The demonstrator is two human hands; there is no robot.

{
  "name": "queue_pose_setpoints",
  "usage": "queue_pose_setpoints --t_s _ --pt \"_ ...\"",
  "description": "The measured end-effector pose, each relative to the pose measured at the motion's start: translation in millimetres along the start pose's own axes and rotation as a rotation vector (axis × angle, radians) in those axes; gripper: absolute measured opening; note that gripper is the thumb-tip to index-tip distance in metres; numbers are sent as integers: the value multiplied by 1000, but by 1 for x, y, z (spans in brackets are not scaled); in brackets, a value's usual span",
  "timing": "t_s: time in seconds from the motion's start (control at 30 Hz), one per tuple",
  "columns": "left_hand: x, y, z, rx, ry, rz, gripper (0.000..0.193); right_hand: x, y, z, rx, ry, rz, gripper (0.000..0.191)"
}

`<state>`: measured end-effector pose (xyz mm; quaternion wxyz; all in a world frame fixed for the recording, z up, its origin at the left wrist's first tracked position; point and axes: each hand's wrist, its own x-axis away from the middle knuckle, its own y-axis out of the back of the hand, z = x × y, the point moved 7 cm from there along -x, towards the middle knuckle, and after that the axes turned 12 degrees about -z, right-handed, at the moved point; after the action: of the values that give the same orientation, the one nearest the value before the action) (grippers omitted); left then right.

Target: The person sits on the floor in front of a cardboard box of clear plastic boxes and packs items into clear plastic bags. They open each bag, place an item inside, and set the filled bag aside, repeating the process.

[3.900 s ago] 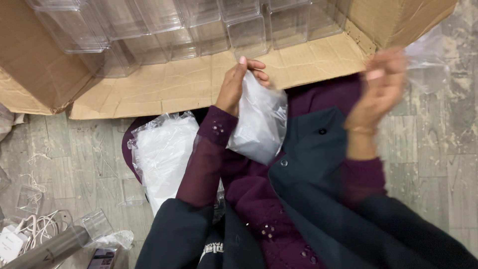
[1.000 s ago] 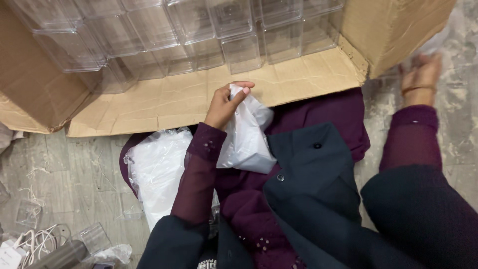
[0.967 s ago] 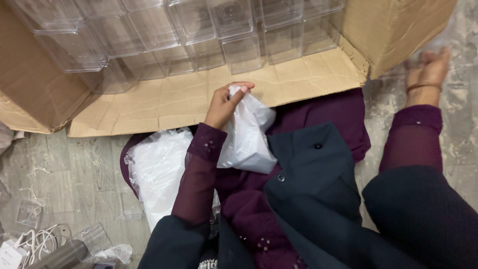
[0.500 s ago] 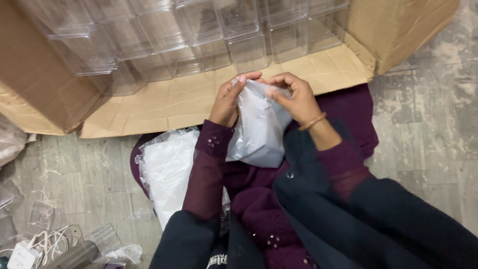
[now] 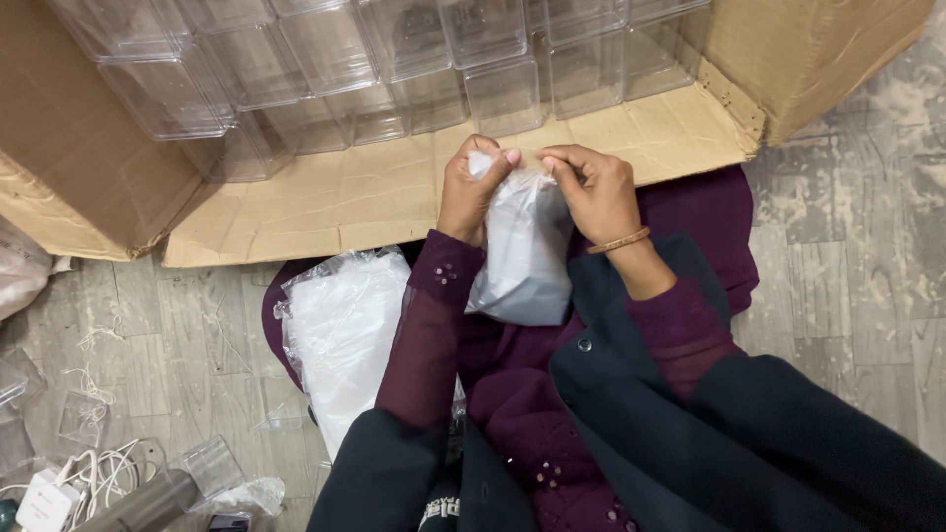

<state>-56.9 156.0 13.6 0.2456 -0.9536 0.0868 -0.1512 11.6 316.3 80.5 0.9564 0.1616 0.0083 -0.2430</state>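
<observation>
Left hand (image 5: pixel 473 187) up in the middle of the frame, fingers pinched on the top edge of a small clear plastic bag (image 5: pixel 522 251). Right hand (image 5: pixel 591 187) just beside it, fingers also pinched on the same top edge, a thin bangle (image 5: pixel 619 241) on the wrist. Both arms bent and reaching forward in dark red sleeves. Bag hanging down from the two hands, over the lap, something grey inside, too blurry to tell what.

A second ago only the left hand on the bag, the right hand far out at the upper right of the frame over the floor. Half a second ago already together on the bag, much like now.

One bag in the hands. One stack of white plastic bags (image 5: pixel 345 335) lower left, on the lap. One big cardboard box (image 5: pixel 345 192) across the top, lying open, many clear plastic boxes (image 5: pixel 394 69) inside, too many to count surely. A few loose clear boxes (image 5: pixel 212 463) and a white cable (image 5: pixel 94 473) on the floor at lower left.
</observation>
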Motion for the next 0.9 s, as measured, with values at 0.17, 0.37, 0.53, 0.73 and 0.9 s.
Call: queue_pose_setpoints --t_s 0.17,0.37,0.53,0.73,0.9 --pt "-2 -1 4 -86 67 100 19 -10 -8 -24 -453 -174 69 17" --pt "-7 24 -22 114 178 248 25 -20 -13 -40 -1098 -544 337 28" --pt "-65 46 -16 -782 -165 -43 29 -79 -13 -35 -640 -159 122 7" --pt "-112 55 6 -1234 -386 -458 24 -107 -57 -30 451 538 -196 17" --pt "-117 55 2 -1244 -433 -427 22 -107 -62 -47 408 205 -106 25"
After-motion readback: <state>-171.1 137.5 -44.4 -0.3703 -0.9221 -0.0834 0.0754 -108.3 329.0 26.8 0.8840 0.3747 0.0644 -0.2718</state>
